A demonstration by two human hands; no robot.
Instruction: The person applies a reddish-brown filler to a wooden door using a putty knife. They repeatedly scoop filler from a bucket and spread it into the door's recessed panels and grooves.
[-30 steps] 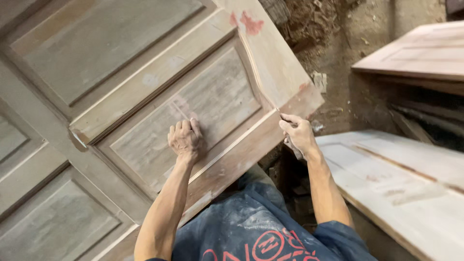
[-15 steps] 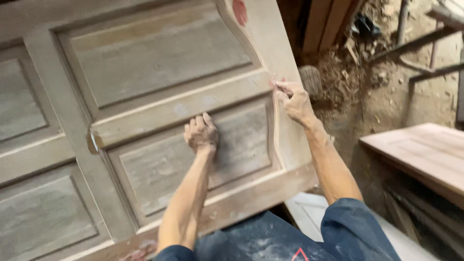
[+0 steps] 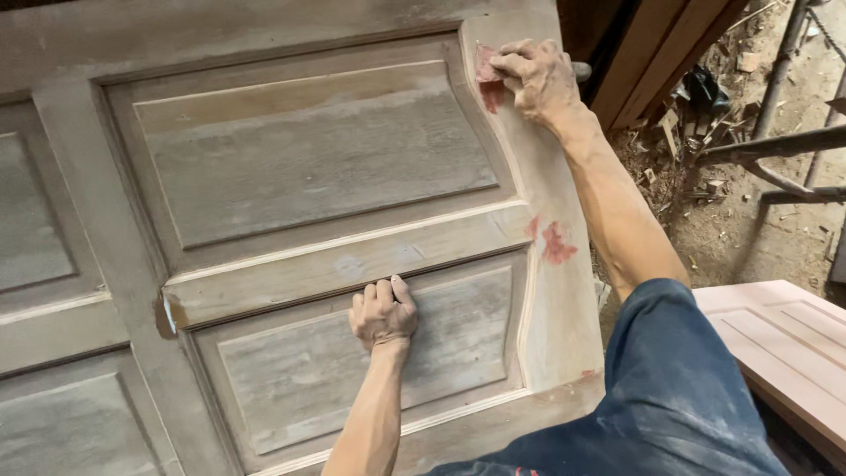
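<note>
Dusty workshop ground with wood scraps and dirt fills the right of our view, with metal bars leaning across it and dark planks standing behind. Biggest of all is the panelled wooden door, grey and unfinished, which stands tilted before us and covers most of the frame; its long axis seems to run left to right, its right-hand edge closest to our arms. A second, paler door panel lies flat at lower right, apart from the first. Our blue dusty trouser leg rises between them. Red filler patches mark the door's right stile.

Our left hand lies flat, fingers together, pressed on the lower recessed panel near the door's middle, holding nothing. Our right hand reaches up to the upper right corner, fingers curled and closed on a small reddish piece, perhaps sandpaper, against the moulding. Both hands touch the door; they are well apart, the right higher and nearer the edge
</note>
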